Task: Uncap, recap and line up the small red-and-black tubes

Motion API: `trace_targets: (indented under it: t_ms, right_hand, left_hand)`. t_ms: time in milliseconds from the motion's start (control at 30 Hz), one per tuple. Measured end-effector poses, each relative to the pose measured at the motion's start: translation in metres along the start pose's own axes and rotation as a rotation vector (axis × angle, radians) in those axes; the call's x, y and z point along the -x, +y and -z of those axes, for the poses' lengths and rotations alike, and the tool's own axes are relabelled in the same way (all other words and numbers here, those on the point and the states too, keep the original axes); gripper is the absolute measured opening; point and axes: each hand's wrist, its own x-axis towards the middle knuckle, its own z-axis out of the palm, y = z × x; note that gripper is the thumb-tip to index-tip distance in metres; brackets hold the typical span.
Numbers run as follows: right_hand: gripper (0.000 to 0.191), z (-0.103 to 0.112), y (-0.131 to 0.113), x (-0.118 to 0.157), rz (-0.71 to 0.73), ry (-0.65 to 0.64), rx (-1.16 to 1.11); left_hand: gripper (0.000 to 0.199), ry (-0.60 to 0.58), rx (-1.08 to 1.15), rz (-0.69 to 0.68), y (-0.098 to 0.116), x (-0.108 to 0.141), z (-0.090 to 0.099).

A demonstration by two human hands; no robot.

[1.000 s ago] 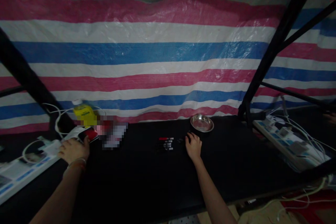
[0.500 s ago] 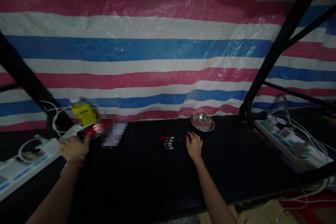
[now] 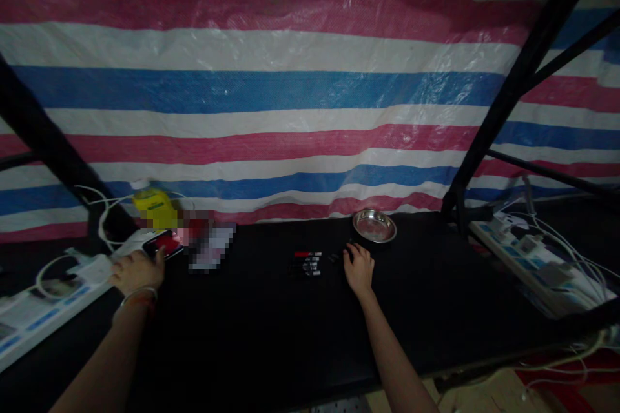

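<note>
Currently our left hand [image 3: 137, 269] grips the phone [image 3: 163, 243], centre-left; right hand [image 3: 359, 267] rests loosely curled, empty, beside pens [image 3: 307, 263]. Risk: phone snags cables [image 3: 104, 219], or we nudge the dish [image 3: 374, 226].

A phone [image 3: 163, 243] with a lit red screen lies tilted at the left of the frame, at the fingertips of the left hand [image 3: 135, 271]. Several dark markers [image 3: 306, 263], one red-capped, lie side by side at centre, just left of the right hand [image 3: 359, 268].
</note>
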Motion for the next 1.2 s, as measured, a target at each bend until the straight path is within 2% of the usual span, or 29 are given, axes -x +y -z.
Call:
trace_targets:
  t_ms: [633,867,1033,1200]
  right_hand:
    - [0.035,0.0,-0.001,0.0,0.004,0.001,-0.016]
    - [0.035,-0.001,0.001,0.0,0.02,0.019,-0.018]
    - [0.035,-0.001,0.002,0.0,0.031,0.029,-0.037]
    - [0.035,-0.003,0.003,0.0,0.03,0.029,-0.047]
  left_hand:
    - [0.072,-0.028,-0.012,-0.003,0.003,0.001,0.003]
    - [0.069,-0.144,-0.094,-0.009,0.003,0.002,0.009]
    - [0.068,-0.15,-0.119,-0.005,0.007,0.004,0.016]
    - [0.065,-0.141,-0.123,0.031,0.009,0.002,0.015]
